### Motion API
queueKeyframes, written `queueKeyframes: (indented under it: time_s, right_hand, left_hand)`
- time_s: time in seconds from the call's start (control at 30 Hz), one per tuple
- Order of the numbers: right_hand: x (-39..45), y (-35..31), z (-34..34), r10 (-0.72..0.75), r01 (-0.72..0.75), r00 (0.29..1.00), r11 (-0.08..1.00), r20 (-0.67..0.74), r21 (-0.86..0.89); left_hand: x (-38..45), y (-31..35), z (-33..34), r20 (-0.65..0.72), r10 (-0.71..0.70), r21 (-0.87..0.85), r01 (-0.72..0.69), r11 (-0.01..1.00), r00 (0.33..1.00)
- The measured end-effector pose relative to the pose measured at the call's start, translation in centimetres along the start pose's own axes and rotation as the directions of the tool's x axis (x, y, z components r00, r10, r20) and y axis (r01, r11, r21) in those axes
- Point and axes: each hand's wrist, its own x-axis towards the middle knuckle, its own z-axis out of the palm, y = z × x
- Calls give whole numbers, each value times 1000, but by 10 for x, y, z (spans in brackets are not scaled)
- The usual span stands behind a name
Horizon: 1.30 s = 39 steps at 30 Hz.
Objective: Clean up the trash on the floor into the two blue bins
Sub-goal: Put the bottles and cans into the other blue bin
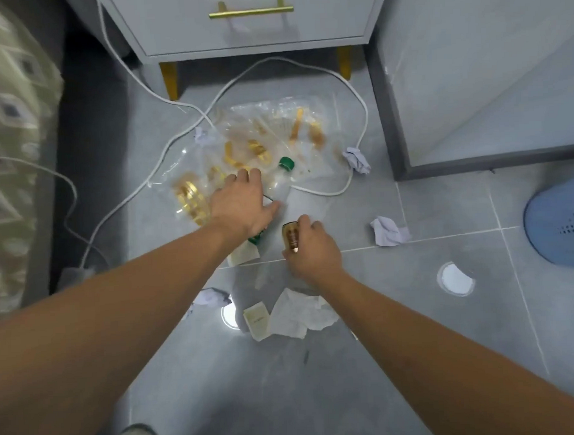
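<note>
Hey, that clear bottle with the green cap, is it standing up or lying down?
Lying down. The clear bottle rests on its side on the floor tiles, green cap pointing toward the cabinet, with the left hand reaching onto it.

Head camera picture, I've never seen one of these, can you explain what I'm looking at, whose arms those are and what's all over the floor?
There is no machine here. A person wears a wide-angle camera on the head, so you look down along their own two bare arms at a grey tiled floor.

The left hand reaches onto a clear bottle with a green cap, lying among clear plastic wrappers with gold printing. Whether it grips the bottle yet is unclear. The right hand holds a small brown and gold item, too small to identify.

Around them lie crumpled tissues, a larger tissue beside a small pale packet, and a white cable looping across the floor. At the right edge is part of a blue bin. At the top stands a grey cabinet with gold legs.
</note>
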Motion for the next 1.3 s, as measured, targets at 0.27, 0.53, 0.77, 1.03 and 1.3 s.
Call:
queueKeyframes:
  time_s: [0.27, 0.53, 0.77, 1.03, 1.3]
  right_hand:
    - [-25, 31, -17, -31, 37, 999, 988, -37, 149]
    - [-108, 51, -152, 93, -65, 989, 969, -111, 239]
    - [-187, 117, -315, 188, -88, 936, 943, -297, 319]
    - [-206, 273, -409, 391, -218, 805, 894, -446, 391]
    - [-122, 390, -403, 409, -242, 803, 889, -434, 390]
  left_hand:
    - [8, 19, 7, -6, 31, -54, -32, 998, 999]
    - [-80, 101, -102, -102, 180, -144, -194, 971, 978]
    - [-126, 255, -216, -232, 446, -291, -499, 816, 865]
    - [-91, 445, -226, -273, 557, -462, -615, 640, 785]
    - [-14, 538, -140, -195, 571, -476, -586, 656, 798]
